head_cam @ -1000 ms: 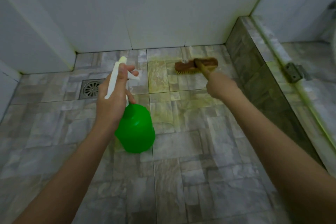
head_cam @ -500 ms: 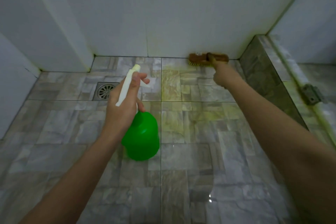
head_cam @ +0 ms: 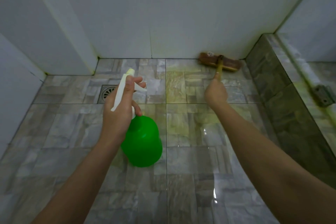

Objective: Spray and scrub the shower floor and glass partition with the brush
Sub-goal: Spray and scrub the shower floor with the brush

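The left hand, in the middle of the frame, is curled around the white top of a green spray bottle. One finger sticks out by the trigger. The bottle's round green part hangs below the hand, over the floor. The right hand, a bit higher and to the right, is closed around the yellow stick of the brush. The brown brush head lies on the floor in the upper right, right against the white wall and close to the corner. The tiles between the hand and the brush look yellow and wet. A round metal drain sits in the floor just behind the left hand. Along the right side runs a low tiled ledge, with a metal hinge on top near the right edge.
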